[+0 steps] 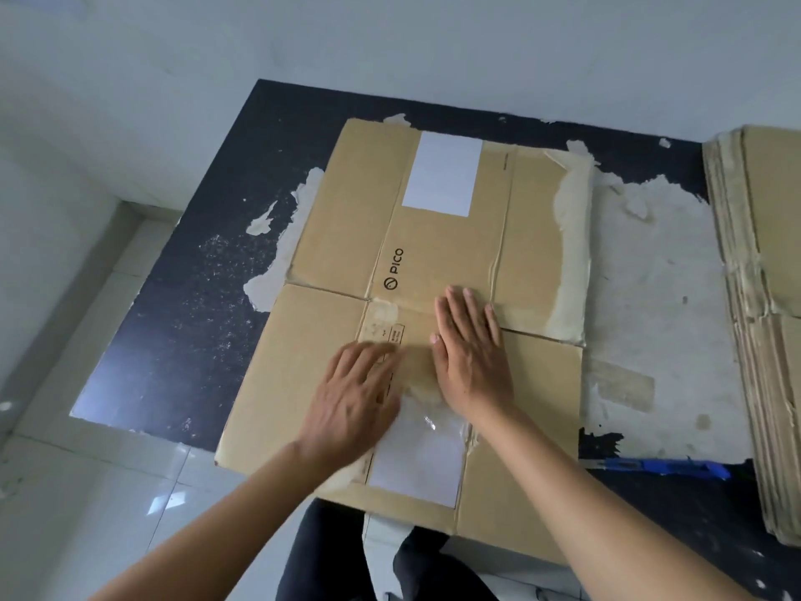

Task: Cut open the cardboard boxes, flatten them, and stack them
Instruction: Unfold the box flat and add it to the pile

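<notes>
box: flattened cardboard box (pixel 437 262) lying flat on the dark table (pixel 195 297)
left hand (pixel 355 401): fingers spread, palm down on it, gripping nothing
right hand (pixel 470 349): flat beside it, fingers straight, pressing
stack: flattened boxes (pixel 763 297) at right
knife: blue cutter (pixel 667 467) between box and stack

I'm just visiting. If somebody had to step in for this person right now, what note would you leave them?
Hands: left hand and right hand are both open, pressing flat on the middle of the PICO box.
PICO box: cut open, lying flat on the dark table, near edge overhanging.
Blue cutter: on the table right of the box, unheld.
Stack of flattened boxes: at the table's right side.
Left: put this box onto the stack.
</notes>
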